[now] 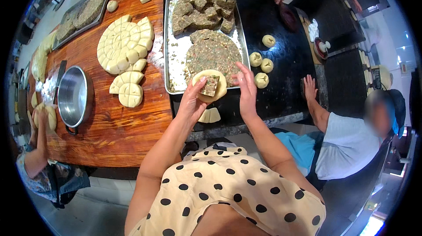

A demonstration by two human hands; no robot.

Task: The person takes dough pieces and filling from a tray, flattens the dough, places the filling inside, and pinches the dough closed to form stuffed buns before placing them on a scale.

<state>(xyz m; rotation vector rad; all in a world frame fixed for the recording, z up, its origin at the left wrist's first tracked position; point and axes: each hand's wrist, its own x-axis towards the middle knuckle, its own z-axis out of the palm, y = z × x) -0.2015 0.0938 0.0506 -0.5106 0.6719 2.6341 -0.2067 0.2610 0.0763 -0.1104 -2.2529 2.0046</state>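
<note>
Head view: left hand supports dough bearing a filling block; right hand, loosely spread, appears empty beside it. Block probably best centred, leaving an even margin. Dough is above the tray's near edge.

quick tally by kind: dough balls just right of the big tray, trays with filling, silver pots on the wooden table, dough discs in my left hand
Dough balls: 4
Trays: 2
Silver pot: 1
Dough disc: 1
Total: 8
</note>
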